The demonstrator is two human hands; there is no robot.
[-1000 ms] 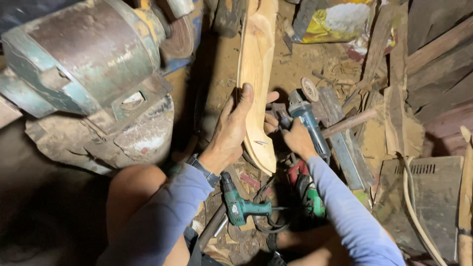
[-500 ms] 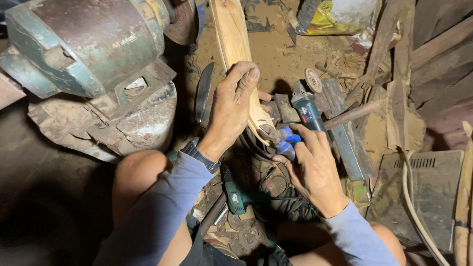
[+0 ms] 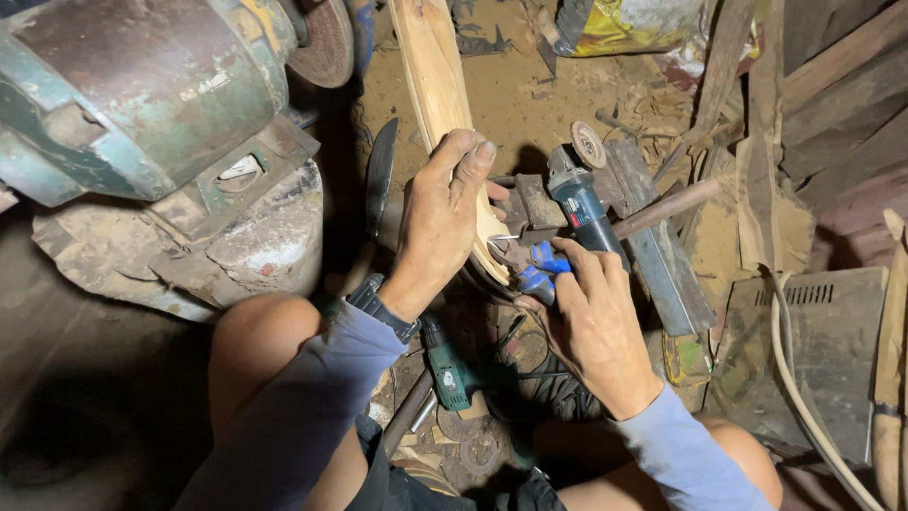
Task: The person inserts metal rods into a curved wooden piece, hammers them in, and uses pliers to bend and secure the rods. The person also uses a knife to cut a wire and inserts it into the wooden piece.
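My left hand (image 3: 440, 213) grips the lower part of a long, pale, curved wooden piece (image 3: 433, 66) that rises toward the top of the view. My right hand (image 3: 591, 326) holds a small blue-handled tool, apparently pliers (image 3: 536, 274). Its metal tip sits at the wood's lower end, just under my left fingers. A blue angle grinder (image 3: 579, 201) lies on the ground right beside my right hand, with its disc pointing away. I am squatting, with both knees at the bottom of the view.
A large green-grey bench grinder (image 3: 142, 95) on a concrete block fills the upper left. A green cordless drill (image 3: 452, 371) lies between my legs. At the right are wooden planks (image 3: 813, 104), a grey vented metal box (image 3: 818, 350) and a white cable (image 3: 790, 378). A yellow bag (image 3: 629, 24) lies at the top.
My right hand left the angle grinder, took up the blue-handled tool and brought it to the wood's lower end. The wood's top has tilted leftward, with my left hand higher on it.
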